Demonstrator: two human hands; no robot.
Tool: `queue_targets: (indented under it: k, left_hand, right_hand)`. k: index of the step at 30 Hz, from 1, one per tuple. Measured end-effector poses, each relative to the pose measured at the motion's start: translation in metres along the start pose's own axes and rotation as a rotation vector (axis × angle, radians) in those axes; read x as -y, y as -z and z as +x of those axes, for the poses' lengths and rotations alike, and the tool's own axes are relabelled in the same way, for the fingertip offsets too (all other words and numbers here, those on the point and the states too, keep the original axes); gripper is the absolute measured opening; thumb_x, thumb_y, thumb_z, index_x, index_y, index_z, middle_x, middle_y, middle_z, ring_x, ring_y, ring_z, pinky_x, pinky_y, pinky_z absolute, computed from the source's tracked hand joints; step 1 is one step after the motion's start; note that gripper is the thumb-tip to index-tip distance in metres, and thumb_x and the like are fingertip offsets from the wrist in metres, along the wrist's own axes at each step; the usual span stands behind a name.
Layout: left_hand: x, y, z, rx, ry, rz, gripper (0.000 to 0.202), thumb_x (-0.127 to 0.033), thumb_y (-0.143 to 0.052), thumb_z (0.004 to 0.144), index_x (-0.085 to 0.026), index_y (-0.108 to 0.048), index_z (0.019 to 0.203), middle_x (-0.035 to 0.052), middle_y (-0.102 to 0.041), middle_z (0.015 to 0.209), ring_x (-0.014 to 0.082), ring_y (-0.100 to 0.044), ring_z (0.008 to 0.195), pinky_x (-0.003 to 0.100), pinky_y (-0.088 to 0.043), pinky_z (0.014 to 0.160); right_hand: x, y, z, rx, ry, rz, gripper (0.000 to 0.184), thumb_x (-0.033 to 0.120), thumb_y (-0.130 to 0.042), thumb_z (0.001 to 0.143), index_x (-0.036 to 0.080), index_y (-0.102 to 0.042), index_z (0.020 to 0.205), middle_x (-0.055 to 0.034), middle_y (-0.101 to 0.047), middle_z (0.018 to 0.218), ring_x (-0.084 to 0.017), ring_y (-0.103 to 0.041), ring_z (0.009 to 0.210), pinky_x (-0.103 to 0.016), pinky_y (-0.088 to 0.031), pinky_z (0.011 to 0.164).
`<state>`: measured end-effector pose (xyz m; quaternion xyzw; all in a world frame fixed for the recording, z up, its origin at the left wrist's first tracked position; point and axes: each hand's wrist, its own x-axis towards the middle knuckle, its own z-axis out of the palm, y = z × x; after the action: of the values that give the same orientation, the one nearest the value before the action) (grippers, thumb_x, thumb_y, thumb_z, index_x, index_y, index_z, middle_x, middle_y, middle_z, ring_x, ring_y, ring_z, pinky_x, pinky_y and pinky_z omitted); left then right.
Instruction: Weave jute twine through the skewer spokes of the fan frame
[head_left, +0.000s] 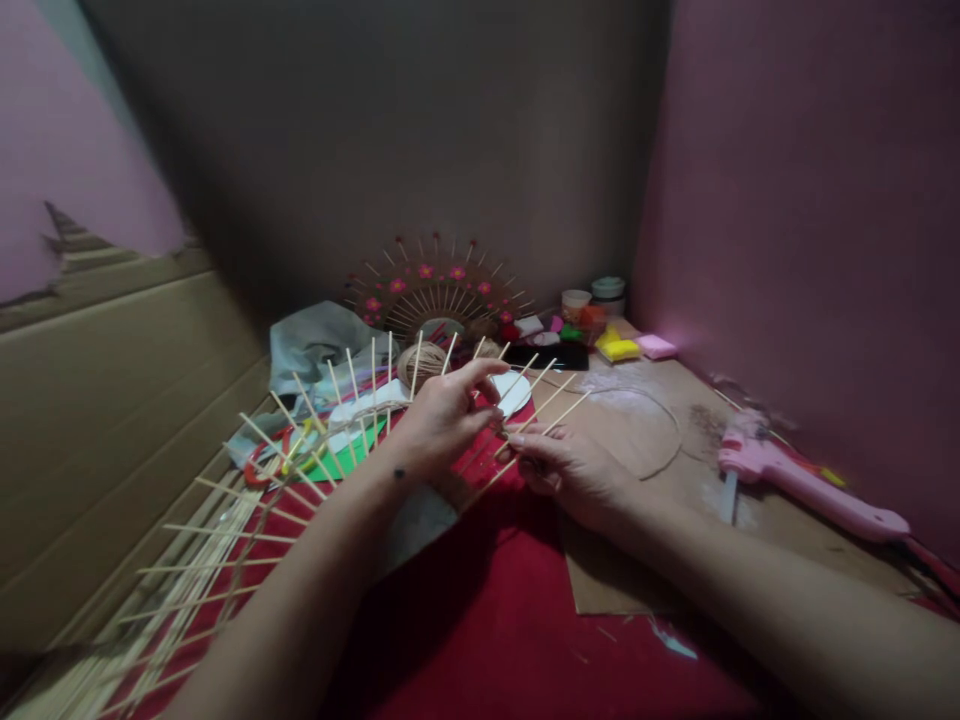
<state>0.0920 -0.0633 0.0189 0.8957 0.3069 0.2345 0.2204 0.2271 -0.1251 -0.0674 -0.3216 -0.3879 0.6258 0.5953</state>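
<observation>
A fan of thin bamboo skewers (pixel 300 440) radiates from a hub hidden under my hands, with a jute cord woven round its spokes. My left hand (pixel 442 415) lies over the hub with its fingers curled, pinching near a skewer tip. Just right of it, my right hand (pixel 574 470) has its fingers closed around one of the rightmost skewers (pixel 551 400). A ball of jute twine (pixel 422 362) sits just behind the left hand. Both hands are over a red cloth (pixel 487 620).
A finished skewer sunburst with pink flowers (pixel 439 285) leans on the back wall. A pink glue gun (pixel 795 480) lies at right on brown cardboard (pixel 652 420). Cups, clay blocks and a black phone (pixel 536 355) crowd the back. Loose skewers (pixel 150 620) lie at left beside a cardboard wall.
</observation>
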Motion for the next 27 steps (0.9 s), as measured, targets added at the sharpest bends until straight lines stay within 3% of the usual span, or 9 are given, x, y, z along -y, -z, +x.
queue_targets:
  k: [4,9,13,17,21,27]
  left_hand:
    - [-0.005,0.0,-0.002,-0.072,-0.035,0.027,0.043,-0.01,-0.052,0.072,-0.018,-0.052,0.115,0.003,-0.058,0.088,0.011,-0.051,0.07,0.024,-0.042,0.064]
    - [-0.011,0.0,-0.005,0.051,-0.048,-0.005,0.046,-0.013,-0.053,0.074,-0.02,-0.048,0.119,0.0019,-0.061,0.082,0.0123,-0.054,0.07,0.024,-0.042,0.063]
    - [-0.013,-0.004,-0.004,0.025,0.006,0.087,0.045,-0.015,-0.054,0.074,-0.02,-0.048,0.118,0.0026,-0.062,0.084,0.0108,-0.053,0.064,0.022,-0.04,0.058]
    - [-0.009,-0.006,-0.004,0.127,0.021,0.06,0.043,-0.017,-0.051,0.076,-0.021,-0.048,0.119,-0.0003,-0.062,0.074,0.0081,-0.049,0.053,0.02,-0.038,0.053]
    - [-0.007,-0.007,-0.003,0.139,0.052,0.079,0.047,-0.014,-0.05,0.075,-0.022,-0.048,0.121,-0.0037,-0.056,0.059,0.0079,-0.046,0.048,0.02,-0.036,0.05]
    - [-0.01,0.001,0.001,0.082,0.092,-0.041,0.051,-0.009,-0.052,0.07,-0.018,-0.051,0.119,-0.0018,-0.058,0.063,0.0083,-0.046,0.05,0.021,-0.036,0.049]
  right_hand:
    - [0.0,0.0,0.0,0.011,0.012,0.008,0.012,0.025,-0.061,0.07,0.015,-0.062,0.077,-0.0008,-0.059,0.066,-0.003,-0.025,0.039,-0.024,-0.009,0.041]
    - [0.002,-0.001,-0.001,0.032,0.021,-0.02,0.011,0.024,-0.057,0.072,0.014,-0.06,0.067,0.0018,-0.053,0.056,-0.004,-0.022,0.038,-0.025,-0.008,0.041]
    - [0.003,0.001,-0.001,0.059,0.033,0.0,0.011,0.023,-0.059,0.072,0.014,-0.06,0.067,0.0036,-0.048,0.054,-0.003,-0.022,0.039,-0.025,-0.008,0.041]
    - [0.003,0.001,-0.001,0.054,0.032,-0.036,0.014,0.025,-0.06,0.072,0.014,-0.059,0.064,0.0046,-0.043,0.05,-0.004,-0.023,0.039,-0.025,-0.009,0.042]
    - [0.004,0.001,-0.001,0.01,-0.013,-0.088,0.016,0.029,-0.063,0.069,0.015,-0.058,0.065,0.0018,-0.051,0.056,-0.005,-0.028,0.043,-0.024,-0.011,0.042]
    - [0.013,0.008,0.001,-0.017,-0.011,-0.088,0.006,0.01,-0.055,0.057,0.015,-0.057,0.058,0.0016,-0.049,0.053,-0.007,-0.036,0.045,-0.024,-0.023,0.045]
